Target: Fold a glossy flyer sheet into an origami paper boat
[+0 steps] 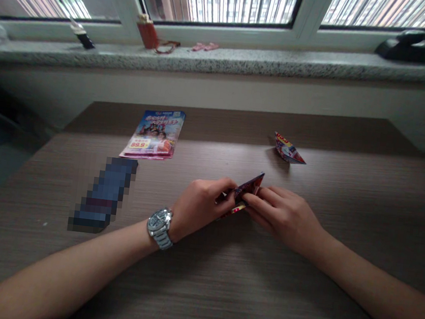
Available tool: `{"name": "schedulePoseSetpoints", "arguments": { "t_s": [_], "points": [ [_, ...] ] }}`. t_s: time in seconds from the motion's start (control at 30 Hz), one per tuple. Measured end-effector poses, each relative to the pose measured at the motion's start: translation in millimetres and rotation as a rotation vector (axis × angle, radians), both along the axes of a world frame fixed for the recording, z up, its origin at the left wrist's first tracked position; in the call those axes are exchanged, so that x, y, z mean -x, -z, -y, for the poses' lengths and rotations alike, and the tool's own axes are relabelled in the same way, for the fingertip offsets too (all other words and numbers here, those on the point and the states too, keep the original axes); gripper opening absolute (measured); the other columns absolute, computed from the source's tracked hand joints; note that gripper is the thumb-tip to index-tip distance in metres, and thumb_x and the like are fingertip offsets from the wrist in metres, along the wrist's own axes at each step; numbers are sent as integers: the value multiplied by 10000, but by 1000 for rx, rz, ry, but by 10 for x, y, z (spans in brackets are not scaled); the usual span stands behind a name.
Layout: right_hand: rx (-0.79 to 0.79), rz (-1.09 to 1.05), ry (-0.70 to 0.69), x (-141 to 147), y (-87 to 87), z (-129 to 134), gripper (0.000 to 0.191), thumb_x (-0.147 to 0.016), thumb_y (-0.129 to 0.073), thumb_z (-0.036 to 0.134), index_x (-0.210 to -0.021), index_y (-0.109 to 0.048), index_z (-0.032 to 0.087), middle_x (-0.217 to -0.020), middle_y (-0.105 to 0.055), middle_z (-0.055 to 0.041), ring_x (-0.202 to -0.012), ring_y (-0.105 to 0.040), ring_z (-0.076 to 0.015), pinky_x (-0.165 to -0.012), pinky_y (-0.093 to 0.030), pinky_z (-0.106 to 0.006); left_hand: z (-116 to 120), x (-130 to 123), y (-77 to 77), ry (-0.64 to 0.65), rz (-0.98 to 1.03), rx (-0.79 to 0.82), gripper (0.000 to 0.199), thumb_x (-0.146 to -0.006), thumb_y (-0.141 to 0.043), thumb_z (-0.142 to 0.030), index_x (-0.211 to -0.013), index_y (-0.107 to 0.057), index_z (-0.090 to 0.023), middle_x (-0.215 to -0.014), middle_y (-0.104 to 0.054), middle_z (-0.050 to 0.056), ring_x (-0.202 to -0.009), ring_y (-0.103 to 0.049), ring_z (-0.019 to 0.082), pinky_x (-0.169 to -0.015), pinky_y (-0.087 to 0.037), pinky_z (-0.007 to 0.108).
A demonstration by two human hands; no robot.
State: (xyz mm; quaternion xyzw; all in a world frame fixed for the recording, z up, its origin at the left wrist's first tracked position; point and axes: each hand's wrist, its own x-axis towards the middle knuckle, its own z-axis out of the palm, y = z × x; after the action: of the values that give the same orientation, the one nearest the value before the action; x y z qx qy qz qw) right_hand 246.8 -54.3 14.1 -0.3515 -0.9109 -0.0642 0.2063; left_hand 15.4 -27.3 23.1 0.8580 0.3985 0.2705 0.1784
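Between my hands, just above the table, is a small piece of folded printed paper, dark on top with a red and yellow edge below. My left hand, with a metal watch at its wrist, pinches the paper's left side. From the right, my right hand grips the other side with its fingers closed, and its fingertips are partly hidden by the paper. Farther back to the right stands a folded paper boat of colourful printed paper, apart from both hands.
A stack of printed flyers lies at the back left of the wooden table. Nearer me is a blurred-out dark flat object. The stone windowsill holds a red item and a black device.
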Motion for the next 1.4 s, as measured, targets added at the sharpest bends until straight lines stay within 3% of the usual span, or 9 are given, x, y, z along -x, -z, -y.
{"name": "schedulePoseSetpoints", "arguments": {
  "t_s": [0.23, 0.63, 1.0, 1.4],
  "points": [
    [27, 13, -13, -6, 8, -9, 154, -1010, -552, 250, -1071, -675, 179, -983, -702, -90, -863, -626, -237, -744, -470, -348, -2, 27, -12, 84, -157, -82, 203, -959, -560, -181, -1152, -592, -235, -931, -711, -4, -710, -669, 132, -604, -436, 218],
    [43, 38, -61, -50, -41, -54, 171, -1023, -520, 245, -1040, -675, 176, -969, -696, -84, -838, -615, -238, -716, -466, -359, -29, 88, -136, 218, -467, -180, 180, -1028, -462, -280, -1139, -602, -259, -1082, -646, 25, -732, -621, 139, -567, -391, 240],
    [58, 10, -103, -117, -25, -94, 168, -1024, -522, 241, -1104, -657, 178, -1108, -713, -100, -923, -661, -236, -786, -525, -359, -104, 144, -118, 277, -393, -193, 192, -944, -514, -262, -1018, -681, -205, -999, -663, 35, -818, -641, 179, -670, -491, 285],
    [104, -3, -120, -131, -23, -97, 193, -1006, -556, 257, -1140, -673, 183, -1209, -706, -135, -1008, -695, -257, -833, -581, -384, -91, 149, -54, 286, -316, -180, 323, -1013, -463, -364, -1005, -723, -172, -958, -681, 65, -831, -663, 190, -728, -543, 312]
  ]
}}
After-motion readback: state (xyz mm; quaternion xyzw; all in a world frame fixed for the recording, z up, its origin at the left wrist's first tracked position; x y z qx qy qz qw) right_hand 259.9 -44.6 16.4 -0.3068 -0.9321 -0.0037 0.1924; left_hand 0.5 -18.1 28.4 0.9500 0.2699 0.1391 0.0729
